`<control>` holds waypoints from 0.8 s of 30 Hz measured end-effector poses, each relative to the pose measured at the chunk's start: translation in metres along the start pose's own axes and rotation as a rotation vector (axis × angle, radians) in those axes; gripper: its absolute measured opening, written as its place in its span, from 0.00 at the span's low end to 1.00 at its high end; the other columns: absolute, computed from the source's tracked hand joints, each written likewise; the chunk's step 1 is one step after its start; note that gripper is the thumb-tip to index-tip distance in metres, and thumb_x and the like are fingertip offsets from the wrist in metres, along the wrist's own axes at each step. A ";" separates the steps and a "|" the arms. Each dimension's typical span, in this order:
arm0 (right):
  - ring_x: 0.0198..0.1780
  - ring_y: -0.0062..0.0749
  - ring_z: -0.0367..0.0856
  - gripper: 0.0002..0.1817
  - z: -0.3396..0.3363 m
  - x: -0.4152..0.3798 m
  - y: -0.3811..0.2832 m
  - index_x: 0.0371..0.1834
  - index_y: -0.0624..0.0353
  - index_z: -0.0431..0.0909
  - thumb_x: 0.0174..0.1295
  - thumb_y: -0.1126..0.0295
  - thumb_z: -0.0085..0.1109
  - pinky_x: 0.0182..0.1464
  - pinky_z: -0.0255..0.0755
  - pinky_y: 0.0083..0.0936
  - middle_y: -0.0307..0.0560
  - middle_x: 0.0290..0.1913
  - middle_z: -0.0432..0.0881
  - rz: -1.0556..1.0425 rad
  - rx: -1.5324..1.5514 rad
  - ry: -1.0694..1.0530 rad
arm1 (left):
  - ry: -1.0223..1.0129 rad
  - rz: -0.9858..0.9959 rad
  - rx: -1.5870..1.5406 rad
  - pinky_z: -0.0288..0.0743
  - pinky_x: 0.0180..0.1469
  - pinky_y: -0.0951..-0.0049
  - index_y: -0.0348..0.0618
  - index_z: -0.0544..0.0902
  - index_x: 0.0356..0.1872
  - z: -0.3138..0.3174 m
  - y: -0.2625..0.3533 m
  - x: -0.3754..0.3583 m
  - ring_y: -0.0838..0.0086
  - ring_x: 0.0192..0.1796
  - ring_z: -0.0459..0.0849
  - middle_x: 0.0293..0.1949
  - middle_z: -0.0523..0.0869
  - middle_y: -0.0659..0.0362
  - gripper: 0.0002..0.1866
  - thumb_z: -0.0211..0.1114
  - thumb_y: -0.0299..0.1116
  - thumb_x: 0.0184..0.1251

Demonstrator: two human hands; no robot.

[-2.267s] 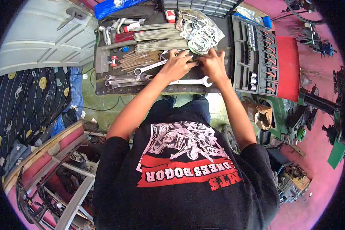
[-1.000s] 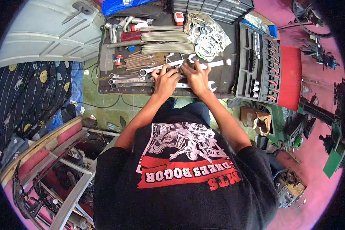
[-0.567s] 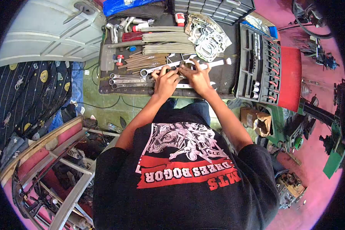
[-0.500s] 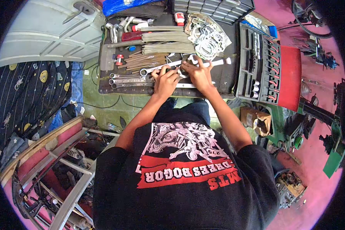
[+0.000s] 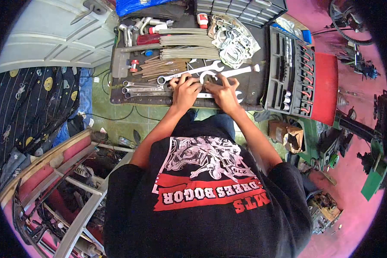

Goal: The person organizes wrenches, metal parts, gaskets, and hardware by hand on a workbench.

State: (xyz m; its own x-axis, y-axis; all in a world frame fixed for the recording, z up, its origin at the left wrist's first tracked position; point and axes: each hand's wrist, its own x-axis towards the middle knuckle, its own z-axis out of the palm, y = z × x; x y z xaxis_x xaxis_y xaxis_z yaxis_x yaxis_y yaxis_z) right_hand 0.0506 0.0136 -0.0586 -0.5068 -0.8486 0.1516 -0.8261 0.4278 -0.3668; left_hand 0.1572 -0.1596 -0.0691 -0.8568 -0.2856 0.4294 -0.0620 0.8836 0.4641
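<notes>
On the dark tool mat, my left hand (image 5: 186, 92) is closed, its fingers curled at a combination wrench just below a larger one. Beside it, my right hand (image 5: 223, 93) bends its fingers over the same wrench, whose open jaw (image 5: 203, 77) shows between the hands; its shaft is mostly hidden. Just beyond the fingertips lies the larger combination wrench (image 5: 189, 73), ring end to the left. Another wrench (image 5: 240, 96) pokes out under my right hand. Several smaller wrenches (image 5: 144, 90) lie left of my left hand.
Past the wrenches lie bundles of thin rods (image 5: 189, 41), gaskets (image 5: 236, 47) in plastic and a long metal bar (image 5: 245, 70). An open socket case (image 5: 288, 73) with a red lid stands right. A drawer cabinet (image 5: 245, 10) is at the back.
My right hand has drawn back slightly toward me, uncovering the larger wrench's open end and the jaw of the wrench below it. My left hand has barely moved.
</notes>
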 end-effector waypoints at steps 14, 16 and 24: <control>0.74 0.36 0.68 0.23 -0.007 -0.003 0.013 0.58 0.34 0.87 0.58 0.68 0.64 0.64 0.54 0.63 0.23 0.63 0.86 -0.114 -0.196 -0.050 | -0.100 -0.017 0.039 0.57 0.59 0.49 0.58 0.93 0.40 -0.004 0.004 0.002 0.69 0.61 0.77 0.52 0.88 0.71 0.06 0.72 0.37 0.63; 0.76 0.35 0.67 0.25 -0.018 -0.002 0.021 0.61 0.34 0.85 0.59 0.68 0.62 0.68 0.52 0.65 0.23 0.64 0.86 -0.003 -0.243 -0.080 | -0.095 -0.060 0.063 0.57 0.60 0.49 0.56 0.92 0.39 -0.002 0.006 0.003 0.68 0.62 0.76 0.55 0.88 0.71 0.06 0.73 0.38 0.62; 0.71 0.33 0.72 0.18 -0.008 0.020 0.016 0.56 0.37 0.87 0.65 0.67 0.60 0.70 0.50 0.65 0.22 0.59 0.88 0.044 -0.229 0.105 | -0.127 -0.027 0.063 0.57 0.60 0.46 0.52 0.90 0.37 0.003 0.010 0.008 0.65 0.65 0.74 0.58 0.87 0.69 0.11 0.76 0.44 0.58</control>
State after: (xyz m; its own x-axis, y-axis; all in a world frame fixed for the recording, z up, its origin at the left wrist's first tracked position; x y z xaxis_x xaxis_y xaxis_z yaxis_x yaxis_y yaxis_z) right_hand 0.0251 0.0056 -0.0545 -0.5564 -0.7958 0.2388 -0.8309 0.5332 -0.1592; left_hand 0.1480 -0.1519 -0.0632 -0.9119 -0.2642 0.3141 -0.1146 0.8988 0.4231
